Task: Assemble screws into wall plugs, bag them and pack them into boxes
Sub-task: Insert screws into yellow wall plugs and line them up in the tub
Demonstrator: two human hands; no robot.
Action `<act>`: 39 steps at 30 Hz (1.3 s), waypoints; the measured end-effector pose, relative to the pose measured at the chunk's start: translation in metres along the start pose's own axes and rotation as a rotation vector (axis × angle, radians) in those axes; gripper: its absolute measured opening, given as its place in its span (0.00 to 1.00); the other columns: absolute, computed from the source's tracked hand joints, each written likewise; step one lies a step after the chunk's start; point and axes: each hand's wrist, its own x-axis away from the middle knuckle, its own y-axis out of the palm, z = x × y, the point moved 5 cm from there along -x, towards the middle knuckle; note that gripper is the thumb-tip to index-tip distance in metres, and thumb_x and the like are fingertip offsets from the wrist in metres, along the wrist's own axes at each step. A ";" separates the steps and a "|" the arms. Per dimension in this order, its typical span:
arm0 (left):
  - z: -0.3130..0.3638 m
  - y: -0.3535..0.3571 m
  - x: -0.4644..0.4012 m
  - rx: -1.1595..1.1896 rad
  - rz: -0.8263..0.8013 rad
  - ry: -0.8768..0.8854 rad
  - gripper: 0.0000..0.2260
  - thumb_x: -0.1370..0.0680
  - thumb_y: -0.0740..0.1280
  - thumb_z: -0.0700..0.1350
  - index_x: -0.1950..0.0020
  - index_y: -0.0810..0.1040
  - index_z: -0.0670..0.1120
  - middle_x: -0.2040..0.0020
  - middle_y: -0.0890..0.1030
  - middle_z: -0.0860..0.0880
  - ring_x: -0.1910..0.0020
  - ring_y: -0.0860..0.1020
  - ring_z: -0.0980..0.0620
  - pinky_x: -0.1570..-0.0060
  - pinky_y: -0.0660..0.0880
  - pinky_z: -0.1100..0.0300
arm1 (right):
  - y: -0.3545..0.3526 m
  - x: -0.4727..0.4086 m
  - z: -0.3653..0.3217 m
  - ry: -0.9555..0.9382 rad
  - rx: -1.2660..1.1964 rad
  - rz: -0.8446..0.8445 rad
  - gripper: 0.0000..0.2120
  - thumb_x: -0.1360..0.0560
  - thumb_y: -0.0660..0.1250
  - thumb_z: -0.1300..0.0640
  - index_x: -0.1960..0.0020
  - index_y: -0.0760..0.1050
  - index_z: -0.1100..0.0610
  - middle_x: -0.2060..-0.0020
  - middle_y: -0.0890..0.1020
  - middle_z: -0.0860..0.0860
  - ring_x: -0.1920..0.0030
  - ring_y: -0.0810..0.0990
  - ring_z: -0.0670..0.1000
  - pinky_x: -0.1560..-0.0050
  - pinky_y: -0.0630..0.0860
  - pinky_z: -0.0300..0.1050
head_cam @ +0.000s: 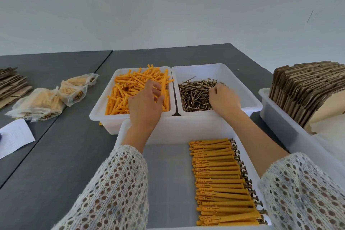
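Observation:
A white bin [104, 106] holds loose yellow wall plugs [130, 87]. My left hand [144, 104] reaches into it, fingers and thumb curled round a plug near the bin's right side. To its right, a second white bin [250, 99] holds a pile of brass screws [196, 93]. My right hand [224, 99] is in that pile with curled fingers; it is blurred and its fingertips are hidden, so a grip on a screw cannot be made out. Nearest me, a third white bin [168, 183] holds a neat row of assembled plugs with screws [222, 183].
Clear bags of assembled plugs [56, 99] lie on the grey table [56, 164] at left, with flat cardboard [11, 84] behind them and a white paper sheet [15, 136] in front. At right, a white bin [276, 117] holds upright folded cardboard boxes [306, 87].

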 end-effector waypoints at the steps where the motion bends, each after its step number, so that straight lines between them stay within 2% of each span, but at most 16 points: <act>1: 0.001 0.001 0.000 0.000 -0.013 0.011 0.11 0.23 0.70 0.49 0.47 0.70 0.60 0.60 0.75 0.63 0.62 0.76 0.61 0.47 0.77 0.43 | -0.004 0.000 0.000 0.012 -0.092 0.036 0.16 0.17 0.52 0.53 0.63 0.65 0.55 0.69 0.71 0.50 0.65 0.70 0.53 0.53 0.69 0.51; 4: 0.003 0.004 0.000 0.004 -0.058 0.040 0.07 0.22 0.70 0.49 0.50 0.74 0.60 0.59 0.77 0.63 0.59 0.78 0.59 0.47 0.77 0.45 | -0.018 0.001 0.000 0.083 -0.521 0.108 0.14 0.19 0.55 0.58 0.61 0.72 0.54 0.68 0.72 0.48 0.68 0.68 0.47 0.63 0.66 0.43; 6: 0.004 0.005 0.000 0.017 -0.090 0.060 0.08 0.23 0.70 0.48 0.53 0.74 0.61 0.60 0.77 0.64 0.58 0.78 0.60 0.56 0.76 0.55 | -0.023 0.003 -0.001 0.178 -0.820 0.096 0.15 0.20 0.57 0.59 0.63 0.75 0.53 0.65 0.74 0.45 0.66 0.68 0.42 0.61 0.65 0.40; 7: 0.004 0.006 0.000 0.023 -0.106 0.069 0.07 0.23 0.70 0.47 0.53 0.76 0.61 0.60 0.77 0.64 0.58 0.77 0.61 0.61 0.73 0.61 | -0.023 0.004 -0.002 0.221 -0.916 0.058 0.15 0.20 0.57 0.59 0.63 0.76 0.53 0.66 0.74 0.44 0.65 0.68 0.41 0.60 0.64 0.39; 9: 0.004 0.009 0.000 0.045 -0.142 0.079 0.06 0.22 0.70 0.47 0.51 0.80 0.59 0.59 0.78 0.64 0.59 0.76 0.65 0.66 0.67 0.64 | -0.021 0.007 -0.004 0.224 -1.026 -0.040 0.15 0.18 0.56 0.59 0.60 0.78 0.54 0.70 0.68 0.46 0.70 0.63 0.44 0.64 0.61 0.39; 10: 0.004 0.010 0.000 0.055 -0.157 0.084 0.06 0.22 0.70 0.47 0.49 0.81 0.59 0.59 0.78 0.65 0.59 0.75 0.66 0.66 0.67 0.64 | -0.020 0.009 -0.006 0.199 -1.077 -0.077 0.15 0.18 0.56 0.60 0.57 0.78 0.56 0.71 0.66 0.48 0.72 0.60 0.46 0.67 0.59 0.40; 12: 0.006 0.011 0.000 0.061 -0.183 0.101 0.07 0.22 0.70 0.46 0.48 0.83 0.58 0.60 0.78 0.65 0.59 0.75 0.65 0.64 0.71 0.63 | -0.020 0.011 -0.011 0.147 -1.153 -0.111 0.13 0.17 0.57 0.61 0.55 0.77 0.58 0.70 0.70 0.50 0.73 0.61 0.48 0.69 0.60 0.42; 15: 0.009 0.012 0.000 0.068 -0.213 0.120 0.07 0.22 0.71 0.46 0.46 0.84 0.56 0.58 0.80 0.62 0.58 0.77 0.60 0.58 0.76 0.58 | -0.020 0.015 -0.021 0.062 -1.075 -0.110 0.08 0.18 0.60 0.59 0.53 0.75 0.57 0.65 0.80 0.52 0.73 0.68 0.49 0.68 0.69 0.42; 18: 0.009 0.012 -0.001 0.057 -0.208 0.122 0.07 0.22 0.71 0.46 0.46 0.84 0.56 0.57 0.81 0.61 0.58 0.78 0.59 0.59 0.76 0.58 | -0.016 0.015 -0.027 0.023 -1.020 -0.097 0.04 0.18 0.61 0.59 0.49 0.75 0.56 0.63 0.84 0.51 0.74 0.73 0.48 0.69 0.75 0.38; 22: 0.008 0.013 -0.001 0.041 -0.196 0.126 0.08 0.22 0.71 0.47 0.45 0.84 0.56 0.56 0.81 0.61 0.58 0.77 0.59 0.62 0.72 0.63 | -0.015 0.015 -0.031 0.010 -0.997 -0.053 0.05 0.18 0.61 0.59 0.47 0.74 0.57 0.65 0.85 0.48 0.75 0.74 0.46 0.70 0.75 0.38; 27: 0.009 0.012 -0.001 0.035 -0.201 0.123 0.08 0.22 0.71 0.47 0.45 0.84 0.56 0.56 0.81 0.60 0.57 0.78 0.58 0.59 0.75 0.59 | -0.018 0.014 -0.027 0.002 -1.032 0.019 0.04 0.18 0.60 0.59 0.48 0.73 0.56 0.65 0.84 0.49 0.75 0.73 0.46 0.71 0.73 0.38; 33: 0.014 0.010 0.000 -0.014 -0.198 0.177 0.07 0.22 0.70 0.47 0.45 0.84 0.56 0.56 0.81 0.60 0.57 0.78 0.57 0.60 0.76 0.58 | -0.010 0.018 -0.040 -0.083 -0.909 -0.104 0.05 0.19 0.62 0.60 0.51 0.76 0.56 0.65 0.84 0.49 0.76 0.75 0.46 0.72 0.74 0.37; 36: 0.023 0.008 0.001 -0.061 -0.190 0.252 0.03 0.22 0.70 0.50 0.52 0.83 0.57 0.58 0.79 0.60 0.59 0.77 0.57 0.65 0.74 0.59 | -0.006 0.023 -0.050 -0.165 -0.867 -0.186 0.05 0.20 0.63 0.64 0.52 0.77 0.60 0.67 0.83 0.51 0.76 0.74 0.48 0.74 0.73 0.38; 39: 0.035 0.009 0.005 -0.058 -0.187 0.324 0.08 0.21 0.68 0.54 0.56 0.83 0.54 0.60 0.78 0.56 0.62 0.76 0.56 0.68 0.72 0.57 | -0.001 0.031 -0.061 -0.273 -0.834 -0.276 0.04 0.20 0.65 0.63 0.48 0.76 0.65 0.66 0.80 0.58 0.75 0.74 0.49 0.74 0.72 0.37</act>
